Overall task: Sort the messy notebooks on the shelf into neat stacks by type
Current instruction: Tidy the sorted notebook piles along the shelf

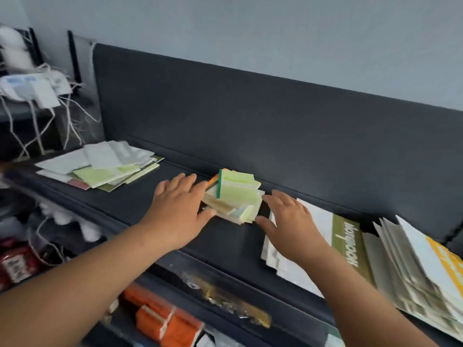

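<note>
A small untidy pile of pale green and cream notepads [236,199] sits mid-shelf against the dark back panel. My left hand [179,211] lies flat at its left side, fingers straight and touching the pile's edge. My right hand [288,221] is spread open at the pile's right side, fingertips close to it, resting over a white and olive notebook [347,240]. A loose heap of thin green and white notebooks [100,169] lies at the shelf's left end. Several large notebooks with white and yellow covers [421,269] fan out at the right.
The dark shelf [140,196] has a tall back panel. A lower shelf holds orange packs [162,319], a clear bag of brownish items [225,296] and red packets [17,264]. White string and cloth [32,86] hang at the upper left.
</note>
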A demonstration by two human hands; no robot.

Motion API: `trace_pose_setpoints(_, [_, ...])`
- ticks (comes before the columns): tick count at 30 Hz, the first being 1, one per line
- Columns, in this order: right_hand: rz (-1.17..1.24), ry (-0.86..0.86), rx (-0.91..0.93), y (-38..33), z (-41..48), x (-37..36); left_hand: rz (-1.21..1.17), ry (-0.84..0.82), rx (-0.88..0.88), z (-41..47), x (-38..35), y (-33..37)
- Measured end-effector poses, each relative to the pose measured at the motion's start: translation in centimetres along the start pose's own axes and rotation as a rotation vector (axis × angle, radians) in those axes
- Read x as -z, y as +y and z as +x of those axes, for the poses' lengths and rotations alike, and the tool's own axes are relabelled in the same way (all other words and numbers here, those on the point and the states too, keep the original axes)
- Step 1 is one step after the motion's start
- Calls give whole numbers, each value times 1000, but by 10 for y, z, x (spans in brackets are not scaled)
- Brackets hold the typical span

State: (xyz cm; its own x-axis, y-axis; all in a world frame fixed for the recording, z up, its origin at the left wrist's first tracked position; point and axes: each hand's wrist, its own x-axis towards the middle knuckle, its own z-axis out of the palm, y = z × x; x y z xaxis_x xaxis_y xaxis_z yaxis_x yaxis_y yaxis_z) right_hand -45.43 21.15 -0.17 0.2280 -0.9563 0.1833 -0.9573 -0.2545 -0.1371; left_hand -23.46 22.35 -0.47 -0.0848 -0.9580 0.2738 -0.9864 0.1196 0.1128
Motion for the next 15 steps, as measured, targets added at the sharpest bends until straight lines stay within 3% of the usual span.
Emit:
trace_pose_setpoints(9, [96, -27, 130, -174, 63, -49, 90, 9, 126, -27, 30, -182])
trace_pose_setpoints(15, [153, -106, 168, -250, 97, -67, 98, -9, 216, -26, 38, -264])
